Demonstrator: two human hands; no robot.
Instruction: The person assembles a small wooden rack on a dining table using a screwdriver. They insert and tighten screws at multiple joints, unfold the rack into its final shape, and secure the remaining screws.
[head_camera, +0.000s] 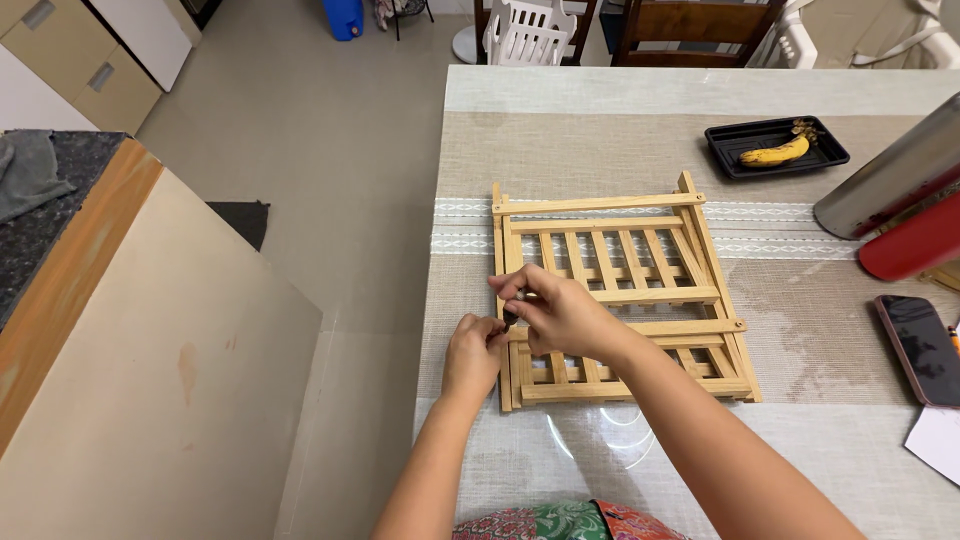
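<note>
While both hands meet at the folded wooden rack's (620, 290) left rail, I judge a fastener is being worked | left hand (472, 352) pinches shut beside a small dark tool (511, 318), right hand (560, 315) closed on it | next: steady turning | rack flat on worktop (640, 130), slats running away from me.

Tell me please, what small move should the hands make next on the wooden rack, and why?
Probably hold the rack steady and keep working the small dark piece at its left edge. Both the left hand and the right hand pinch that piece against the left rail of the folded wooden rack, which lies flat on the table.
</note>
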